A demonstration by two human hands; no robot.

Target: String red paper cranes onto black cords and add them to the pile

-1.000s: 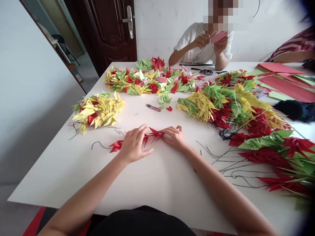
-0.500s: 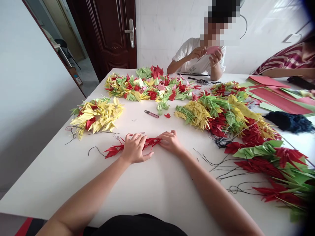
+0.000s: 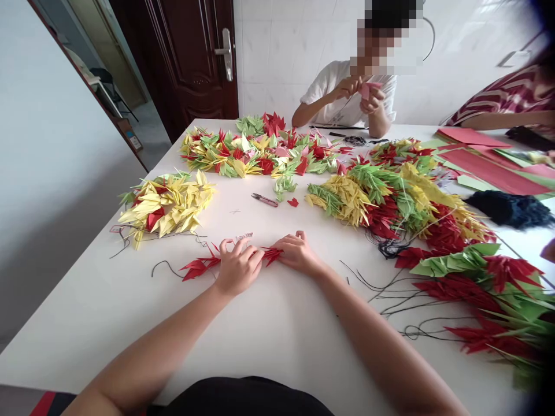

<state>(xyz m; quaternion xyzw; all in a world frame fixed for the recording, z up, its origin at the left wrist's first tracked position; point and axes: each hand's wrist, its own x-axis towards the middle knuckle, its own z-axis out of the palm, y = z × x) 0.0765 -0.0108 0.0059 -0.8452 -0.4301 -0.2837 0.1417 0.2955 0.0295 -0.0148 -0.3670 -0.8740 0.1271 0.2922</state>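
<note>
A string of red folded paper cranes (image 3: 199, 267) lies across the white table in front of me, its dark thread trailing off the left end. Over its middle, my left hand (image 3: 239, 268) has its fingers curled round the cranes, with the thumb mostly hidden. My right hand (image 3: 298, 255) grips the string's right end, and its fingertips cover what they pinch. Between the two hands a bunch of red points shows. Just beyond my hands are small thread snips (image 3: 265, 200) and a loose red paper piece (image 3: 293, 202).
A yellow crane string (image 3: 186, 208) lies coiled on the left. Mixed paper cranes (image 3: 243, 156) spread along the back, and bundled strings (image 3: 381, 202) fill the right with loose black threads. Across the table a person (image 3: 347, 92) folds pink paper; another person's striped sleeve (image 3: 498, 104) shows at right.
My left thumb and fingers have closed in on the red string, and the red cranes between my hands are bunched closer. The person opposite has turned the pink paper.
</note>
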